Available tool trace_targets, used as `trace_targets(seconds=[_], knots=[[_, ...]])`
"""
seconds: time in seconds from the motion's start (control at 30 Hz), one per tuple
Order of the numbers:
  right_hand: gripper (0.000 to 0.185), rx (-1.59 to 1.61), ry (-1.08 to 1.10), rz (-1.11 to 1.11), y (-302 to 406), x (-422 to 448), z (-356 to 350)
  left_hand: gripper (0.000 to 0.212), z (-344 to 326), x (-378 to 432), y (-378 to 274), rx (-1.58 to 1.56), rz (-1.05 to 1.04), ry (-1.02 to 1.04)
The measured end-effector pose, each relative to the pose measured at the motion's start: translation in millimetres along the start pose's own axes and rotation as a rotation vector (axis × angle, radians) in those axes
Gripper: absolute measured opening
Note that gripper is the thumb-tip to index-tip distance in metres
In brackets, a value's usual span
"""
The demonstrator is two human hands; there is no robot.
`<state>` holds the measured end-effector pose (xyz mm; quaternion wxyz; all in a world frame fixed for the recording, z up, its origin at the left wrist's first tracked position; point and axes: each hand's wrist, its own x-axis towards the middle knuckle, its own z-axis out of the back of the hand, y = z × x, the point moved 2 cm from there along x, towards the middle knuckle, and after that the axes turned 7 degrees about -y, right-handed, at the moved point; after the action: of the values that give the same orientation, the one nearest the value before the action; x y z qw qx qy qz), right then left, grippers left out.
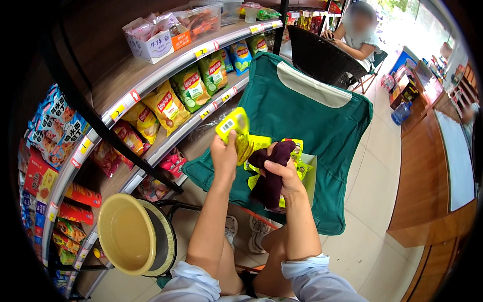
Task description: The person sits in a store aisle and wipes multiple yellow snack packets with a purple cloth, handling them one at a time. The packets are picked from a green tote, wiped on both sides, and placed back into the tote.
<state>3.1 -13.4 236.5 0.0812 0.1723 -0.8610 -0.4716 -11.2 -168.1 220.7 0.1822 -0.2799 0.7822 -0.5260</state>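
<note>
My left hand (223,153) grips a yellow-green snack packet (233,122) by its lower edge; the packet bears a barcode. A dark purple cloth (269,185) is bunched in my right hand (282,170), its lower end hanging down. Beneath and behind the cloth, more yellow-green packets (302,168) lie in and around an open carton (311,181) on the seat of a green folding fabric chair (302,120). Part of the carton is hidden by the cloth and my right hand.
On the left, shelves (151,85) hold chip bags (166,107) and other snacks. A yellow basin (126,234) of cloudy water rests on a round stool (165,238) at lower left. A person (358,41) sits beyond a black basket (320,56). A wooden counter (422,181) stands right.
</note>
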Motion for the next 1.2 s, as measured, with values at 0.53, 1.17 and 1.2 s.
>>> trace_targets(seconds=[0.53, 1.17, 1.2], knots=[[0.034, -0.091, -0.221, -0.272, -4, 3, -9, 0.055, -5, -17, -38, -0.661, 0.373, 0.611], [0.049, -0.944, -0.624, 0.846, 9, 15, -2, 0.061, -30, -57, 22, -0.066, 0.466, 0.674], [0.049, -0.941, -0.638, 0.832, 7, 17, 2, 0.060, -30, -57, 25, -0.064, 0.463, 0.679]])
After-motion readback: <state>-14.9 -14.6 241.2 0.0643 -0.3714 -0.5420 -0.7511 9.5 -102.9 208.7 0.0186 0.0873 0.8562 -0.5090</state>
